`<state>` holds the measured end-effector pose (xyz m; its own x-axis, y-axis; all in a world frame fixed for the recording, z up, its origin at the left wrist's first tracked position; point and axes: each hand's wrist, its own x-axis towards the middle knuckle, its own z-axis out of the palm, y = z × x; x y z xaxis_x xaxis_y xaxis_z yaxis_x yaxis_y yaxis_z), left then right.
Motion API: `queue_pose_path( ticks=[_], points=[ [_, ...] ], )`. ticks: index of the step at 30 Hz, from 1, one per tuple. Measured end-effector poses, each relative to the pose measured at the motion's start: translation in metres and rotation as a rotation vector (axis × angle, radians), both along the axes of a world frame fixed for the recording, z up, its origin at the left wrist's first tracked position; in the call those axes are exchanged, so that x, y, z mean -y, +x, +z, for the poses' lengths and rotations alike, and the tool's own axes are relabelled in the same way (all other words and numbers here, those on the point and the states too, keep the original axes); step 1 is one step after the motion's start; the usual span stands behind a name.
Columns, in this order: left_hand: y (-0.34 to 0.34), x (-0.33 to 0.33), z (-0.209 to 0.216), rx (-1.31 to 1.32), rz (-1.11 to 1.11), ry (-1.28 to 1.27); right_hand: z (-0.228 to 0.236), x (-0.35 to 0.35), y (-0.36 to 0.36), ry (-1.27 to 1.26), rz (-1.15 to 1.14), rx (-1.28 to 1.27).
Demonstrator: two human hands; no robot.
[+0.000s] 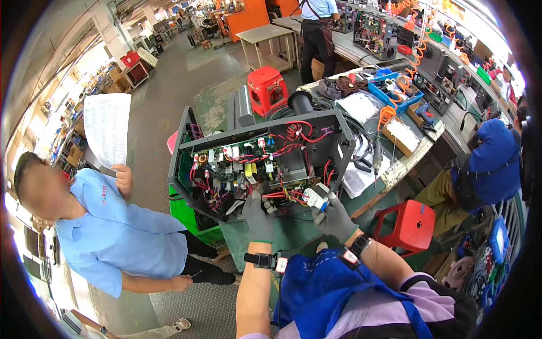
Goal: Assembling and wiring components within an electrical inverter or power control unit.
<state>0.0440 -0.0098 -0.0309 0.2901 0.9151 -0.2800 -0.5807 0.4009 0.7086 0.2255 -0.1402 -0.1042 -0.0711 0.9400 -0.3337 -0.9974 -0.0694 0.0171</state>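
Note:
An open dark metal chassis (pixel 226 133) full of circuit boards, coils and red wires (pixel 276 195) lies tilted in front of me. My left hand (pixel 258 217), in a grey glove, reaches over its near edge among the wires. Those fingertips are bent inward, and what they pinch is hidden. My right hand (pixel 337 219), gloved too, is closed around a small white block-shaped part (pixel 314 198) with a bit of blue at its lower end. That part is beside the red wires at the chassis's near right corner; whether it is joined to them I cannot tell.
A worktable (pixel 395 179) at right bears cables, a screwdriver-like tool (pixel 377 158) on an orange coiled hose, and a blue bin (pixel 395 93). Red stools (pixel 411 226) (pixel 267 90) stand nearby. At left a person (pixel 127 231) holds up a paper sheet (pixel 107 129); another sits at right.

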Motion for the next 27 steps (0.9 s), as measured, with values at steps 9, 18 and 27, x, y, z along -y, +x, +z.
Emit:
queue_pose_path(
  ticks=[9,18,27],
  points=[
    [0.004,0.007,-0.018,-0.429,-0.183,0.081,0.105,0.030,-0.058,0.099,0.014,0.004],
    [0.051,0.012,-0.042,-0.330,-0.243,-0.210,0.183,-0.036,-0.038,0.079,-0.316,0.122],
    [0.039,0.076,0.002,-0.388,-0.145,0.734,0.195,-0.020,-0.063,0.169,-0.231,-0.352]
  ],
)
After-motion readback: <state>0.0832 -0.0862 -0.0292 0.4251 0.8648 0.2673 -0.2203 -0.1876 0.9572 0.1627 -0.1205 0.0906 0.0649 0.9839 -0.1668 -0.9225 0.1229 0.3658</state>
